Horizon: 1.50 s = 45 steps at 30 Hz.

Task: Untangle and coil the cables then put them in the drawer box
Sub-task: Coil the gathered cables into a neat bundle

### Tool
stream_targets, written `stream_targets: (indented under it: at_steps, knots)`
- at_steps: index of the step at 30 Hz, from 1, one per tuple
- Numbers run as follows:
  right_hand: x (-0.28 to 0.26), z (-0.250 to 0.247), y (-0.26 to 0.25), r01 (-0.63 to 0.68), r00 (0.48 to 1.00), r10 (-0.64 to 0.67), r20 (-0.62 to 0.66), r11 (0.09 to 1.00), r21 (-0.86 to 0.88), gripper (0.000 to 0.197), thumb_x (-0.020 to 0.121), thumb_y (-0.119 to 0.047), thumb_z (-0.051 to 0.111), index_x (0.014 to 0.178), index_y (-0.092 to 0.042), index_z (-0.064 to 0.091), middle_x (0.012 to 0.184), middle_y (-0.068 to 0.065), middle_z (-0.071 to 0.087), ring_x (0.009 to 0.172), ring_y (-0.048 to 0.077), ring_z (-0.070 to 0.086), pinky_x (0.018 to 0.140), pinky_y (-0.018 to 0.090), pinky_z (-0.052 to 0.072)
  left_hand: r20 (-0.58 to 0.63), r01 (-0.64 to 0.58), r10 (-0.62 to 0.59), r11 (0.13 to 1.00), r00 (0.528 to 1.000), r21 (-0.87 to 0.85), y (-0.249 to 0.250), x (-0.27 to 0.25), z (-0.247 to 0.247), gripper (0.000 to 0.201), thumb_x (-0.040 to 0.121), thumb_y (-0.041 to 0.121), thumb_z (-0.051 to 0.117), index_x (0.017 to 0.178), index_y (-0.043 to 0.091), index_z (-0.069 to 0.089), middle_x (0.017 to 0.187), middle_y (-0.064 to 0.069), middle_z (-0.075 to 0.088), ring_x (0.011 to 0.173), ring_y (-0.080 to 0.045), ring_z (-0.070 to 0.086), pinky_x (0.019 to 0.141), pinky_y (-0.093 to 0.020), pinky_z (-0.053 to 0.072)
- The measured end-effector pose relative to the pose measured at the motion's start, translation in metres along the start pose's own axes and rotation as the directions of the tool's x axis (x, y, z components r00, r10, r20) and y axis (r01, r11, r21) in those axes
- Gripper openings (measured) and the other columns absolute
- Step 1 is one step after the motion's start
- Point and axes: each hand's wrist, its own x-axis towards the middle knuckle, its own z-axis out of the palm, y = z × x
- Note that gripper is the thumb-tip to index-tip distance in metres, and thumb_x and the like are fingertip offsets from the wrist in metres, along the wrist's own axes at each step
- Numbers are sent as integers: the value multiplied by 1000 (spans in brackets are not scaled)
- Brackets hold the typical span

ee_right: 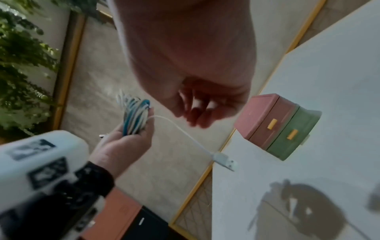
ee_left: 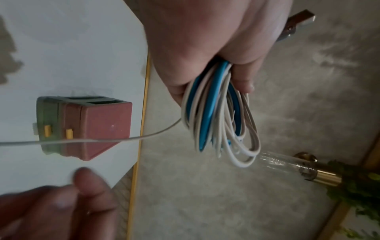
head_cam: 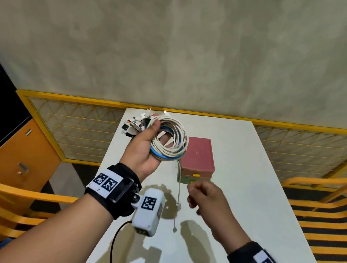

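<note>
My left hand (head_cam: 143,147) grips coiled cables (head_cam: 170,140) above table's (head_cam: 248,181) far edge; loose end (head_cam: 179,187) dangles. Right hand (head_cam: 206,196) loosely curled, holding nothing. Drawer box (head_cam: 197,157) near far edge.

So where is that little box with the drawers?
In the head view, the box stands on the white table, just right of the cable bundle.
</note>
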Motion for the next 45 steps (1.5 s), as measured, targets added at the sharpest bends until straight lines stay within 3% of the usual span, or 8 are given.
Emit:
stream_targets:
  at_steps: [3,8,16,19,22,25,34,45]
  knots:
    - [7,-1,19,333,890,-432,-143,833,-443,49,84,-9,64,126,-32,52,108,-7,59,98,15,56,84,28,46,34,28,-27,999,999,-31,3,-5,-1,17,100,17,50,97,10,65,79,-7,77,71,-19,77,52,-32,59]
    - [15,1,23,624,558,-796,234,217,-751,78,71,7,63,138,-33,49,125,10,60,109,29,54,82,40,44,49,103,-103,995,993,2,-2,-14,-3,19,98,20,52,108,8,63,98,-12,72,83,-22,75,61,-36,61]
    - [20,2,9,728,383,-889,251,123,-674,20,87,-5,64,101,-16,75,100,9,67,92,31,58,74,41,47,29,131,-131,991,991,2,-3,-14,-15,29,96,20,56,125,15,59,112,-10,69,104,-23,68,81,-41,58]
    - [12,-1,1,772,495,-861,114,376,-511,18,94,-22,62,103,-16,77,117,6,64,105,28,59,88,36,47,16,107,-106,994,994,-25,-2,-12,-21,34,97,17,55,130,14,58,113,-9,69,98,-22,71,64,-35,62]
    - [1,1,-15,589,790,-600,-125,800,-111,23,93,-27,57,101,-18,76,119,-8,68,112,14,63,95,29,48,69,104,-103,995,992,-11,-6,-10,-30,23,93,15,57,111,16,72,109,-8,73,96,-21,73,71,-38,61]
    - [0,5,-30,356,930,-300,-211,878,320,19,97,-11,54,106,-17,69,89,1,75,86,15,69,76,33,55,156,129,-141,988,978,89,-11,-13,-35,24,81,16,62,102,20,75,105,-7,76,103,-26,70,79,-49,59]
    - [5,11,-34,-21,997,-6,82,945,327,33,93,-8,51,99,-28,77,91,6,78,78,24,71,67,36,55,308,51,-240,855,920,515,-32,-21,-56,38,85,5,68,122,3,63,123,-30,63,114,-39,62,99,-51,51]
    - [10,29,10,-70,996,19,89,785,615,43,103,-38,38,131,-13,60,126,12,68,119,27,64,107,49,44,221,60,-182,883,958,466,-68,-16,-74,43,80,3,67,123,-1,61,126,-22,65,116,-33,64,102,-44,50]
